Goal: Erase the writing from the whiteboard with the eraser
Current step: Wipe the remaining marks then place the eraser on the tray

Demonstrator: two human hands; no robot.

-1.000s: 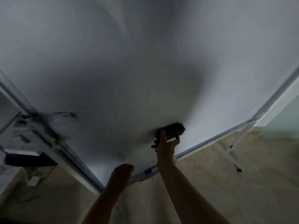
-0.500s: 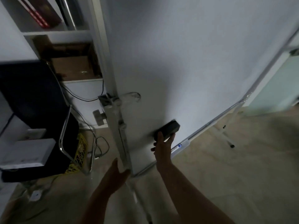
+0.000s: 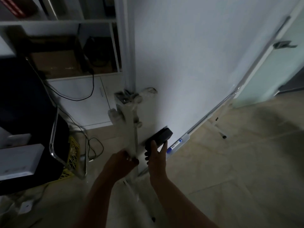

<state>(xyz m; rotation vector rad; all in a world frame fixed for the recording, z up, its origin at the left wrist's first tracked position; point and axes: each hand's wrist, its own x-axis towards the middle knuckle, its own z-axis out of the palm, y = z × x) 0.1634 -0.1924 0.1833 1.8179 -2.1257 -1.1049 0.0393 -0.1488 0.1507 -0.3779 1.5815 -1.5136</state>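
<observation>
Your right hand (image 3: 155, 153) grips the eraser (image 3: 162, 136) flat against the whiteboard (image 3: 189, 63) near its lower left corner, long axis slanting up-right. Your left hand (image 3: 122, 162) clasps the stand post (image 3: 134, 142) just beside. The board's bare face lies up and right.

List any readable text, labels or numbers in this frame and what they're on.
None can be read.
White label on the blue-capped marker in the whiteboard's tray: dark print, too small and blurred.
White whiteboard: no writing visible.
Black block eraser held by the right hand: no visible marking.
Red-striped object on the top shelf: blurred, no legible text.
</observation>
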